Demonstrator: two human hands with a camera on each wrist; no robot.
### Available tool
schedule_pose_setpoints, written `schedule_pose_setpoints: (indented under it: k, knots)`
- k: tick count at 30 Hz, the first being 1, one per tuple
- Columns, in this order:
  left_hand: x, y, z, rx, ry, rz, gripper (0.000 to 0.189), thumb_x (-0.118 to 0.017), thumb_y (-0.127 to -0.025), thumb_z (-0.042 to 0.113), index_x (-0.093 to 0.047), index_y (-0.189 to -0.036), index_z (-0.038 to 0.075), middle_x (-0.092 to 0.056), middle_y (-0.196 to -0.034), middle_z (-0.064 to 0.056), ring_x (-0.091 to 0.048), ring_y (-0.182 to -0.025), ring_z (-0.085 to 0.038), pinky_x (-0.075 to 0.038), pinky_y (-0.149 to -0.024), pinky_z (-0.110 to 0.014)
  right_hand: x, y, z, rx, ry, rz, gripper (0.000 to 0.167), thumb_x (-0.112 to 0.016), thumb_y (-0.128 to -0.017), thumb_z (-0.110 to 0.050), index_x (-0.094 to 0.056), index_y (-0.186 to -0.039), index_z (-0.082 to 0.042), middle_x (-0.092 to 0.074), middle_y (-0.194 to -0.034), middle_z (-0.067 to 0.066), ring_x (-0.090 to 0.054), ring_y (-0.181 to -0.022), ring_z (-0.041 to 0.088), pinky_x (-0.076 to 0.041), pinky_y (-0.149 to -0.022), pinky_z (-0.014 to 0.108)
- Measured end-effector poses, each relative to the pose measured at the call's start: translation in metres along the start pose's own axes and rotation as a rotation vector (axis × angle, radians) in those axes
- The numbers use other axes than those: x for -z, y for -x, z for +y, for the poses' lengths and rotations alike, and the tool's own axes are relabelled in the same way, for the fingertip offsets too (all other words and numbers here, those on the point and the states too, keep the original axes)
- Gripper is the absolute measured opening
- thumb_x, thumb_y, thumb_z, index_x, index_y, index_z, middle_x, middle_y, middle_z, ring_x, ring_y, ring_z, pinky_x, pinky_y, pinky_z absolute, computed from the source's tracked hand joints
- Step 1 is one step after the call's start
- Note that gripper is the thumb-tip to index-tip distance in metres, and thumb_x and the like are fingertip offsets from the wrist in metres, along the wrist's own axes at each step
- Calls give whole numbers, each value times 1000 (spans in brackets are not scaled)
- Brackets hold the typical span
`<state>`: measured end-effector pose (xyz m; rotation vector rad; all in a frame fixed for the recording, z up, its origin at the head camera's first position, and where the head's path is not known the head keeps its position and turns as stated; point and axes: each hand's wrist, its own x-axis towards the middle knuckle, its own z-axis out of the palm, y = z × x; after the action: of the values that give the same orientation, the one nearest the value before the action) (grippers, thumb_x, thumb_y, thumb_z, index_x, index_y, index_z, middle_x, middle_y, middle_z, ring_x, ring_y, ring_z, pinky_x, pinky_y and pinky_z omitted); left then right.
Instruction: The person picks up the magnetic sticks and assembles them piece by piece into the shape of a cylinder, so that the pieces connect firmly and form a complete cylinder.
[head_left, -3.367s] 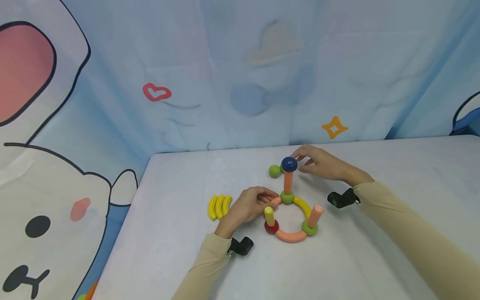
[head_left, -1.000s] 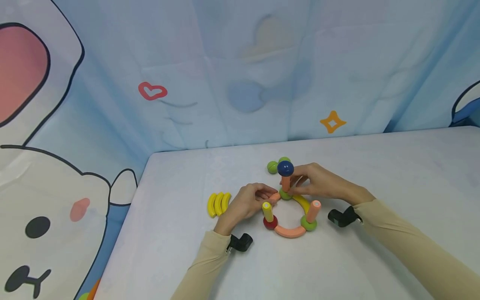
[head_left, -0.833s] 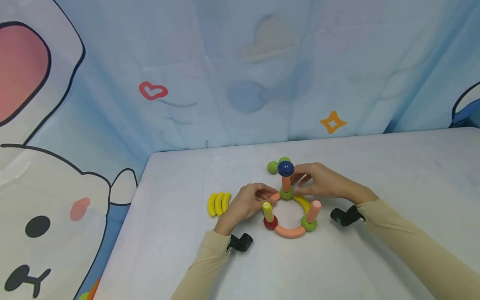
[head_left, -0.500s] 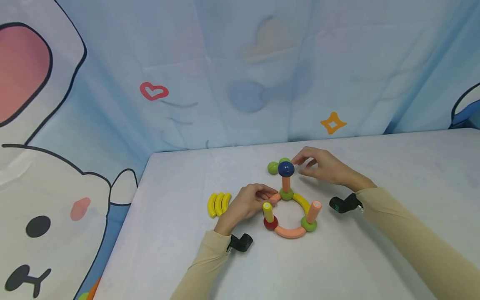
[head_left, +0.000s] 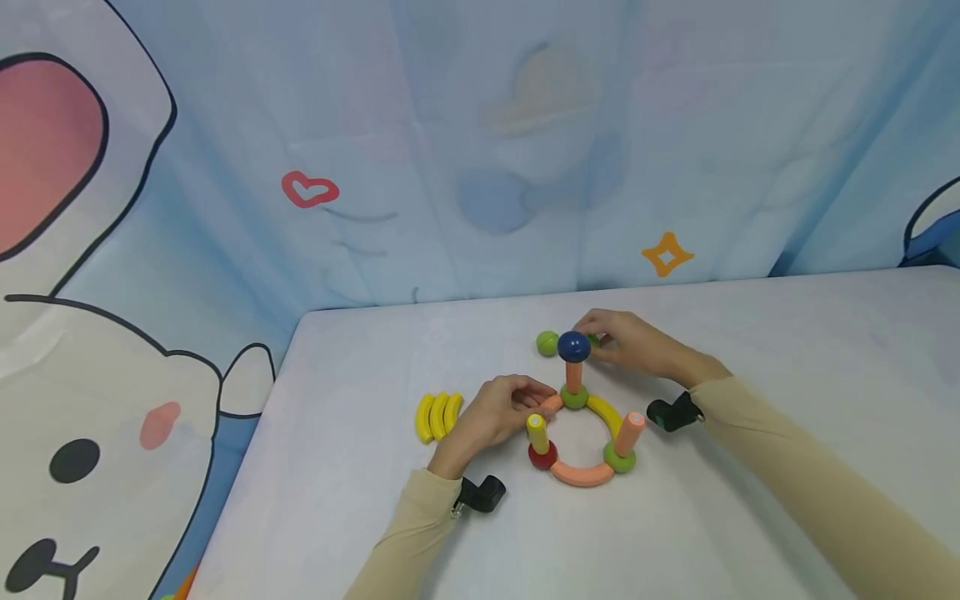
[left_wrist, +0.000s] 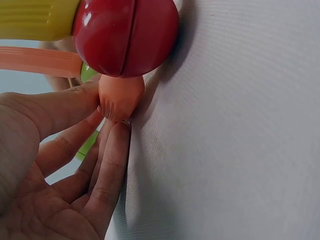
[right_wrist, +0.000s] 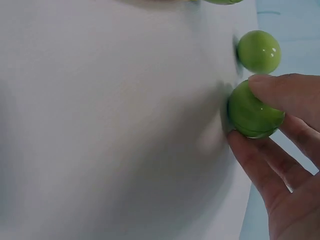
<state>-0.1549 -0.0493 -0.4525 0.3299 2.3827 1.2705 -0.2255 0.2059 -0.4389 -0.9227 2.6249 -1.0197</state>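
Observation:
A ring of curved rods and balls, like a magnetic building set, lies on the table. My left hand (head_left: 498,412) holds its orange curved rod (left_wrist: 120,97) between thumb and fingers, beside the red ball (head_left: 542,455). On the ring's far side an upright orange rod (head_left: 573,377) rises from a green ball (head_left: 574,396) and carries a blue ball (head_left: 574,346). Behind that, my right hand (head_left: 637,342) pinches a loose green ball (right_wrist: 254,110) close over the table, partly hidden by the blue one in the head view. Another green ball (right_wrist: 259,51) lies close by.
Yellow curved rods (head_left: 438,416) lie in a row left of the left hand. A yellow rod (head_left: 537,432) stands on the red ball, and a second orange rod (head_left: 630,431) leans up from the ring's near right. The curtain (head_left: 450,250) hangs behind the table.
My right hand left the base of the upright rod, went back toward the loose green balls and took hold of one. The left hand has stayed on the ring.

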Motion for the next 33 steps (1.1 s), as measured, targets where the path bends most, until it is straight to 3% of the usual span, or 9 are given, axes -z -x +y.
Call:
schedule_pose_setpoints:
  k: [9,17,25,33]
  knots:
    - [-1,-3,0,1,-6,9,29,-82,-94,18,-76,-121,10,-70,-95,5,-63,-82,-5,-53,-79,-19,15,43,7,-41,130,14,26,-85,-84,2,-78,-109,-4,-70,-108,4,-66,-97,22,-62,-79,34]
    - [0,-3,0,-12,-8,13,29,-81,-94,18,-76,-121,10,-71,-97,4,-63,-86,-7,-53,-81,-20,23,94,4,-39,204,28,21,-78,-92,-3,-80,-113,-7,-71,-111,-2,-69,-98,21,-60,-79,33]
    - [2,-2,-2,-9,-11,20,28,-82,-94,18,-76,-120,10,-72,-97,3,-63,-86,-7,-52,-81,-20,20,131,4,25,145,24,30,-91,-78,-11,-76,-103,-19,-66,-103,-12,-63,-87,-1,-60,-71,24]
    - [-1,-3,0,-1,-22,21,29,-81,-94,18,-76,-122,11,-71,-97,5,-62,-86,-7,-52,-82,-20,8,143,14,99,108,74,38,-96,-71,-6,-78,-102,-20,-65,-103,-10,-58,-87,-4,-58,-67,22]
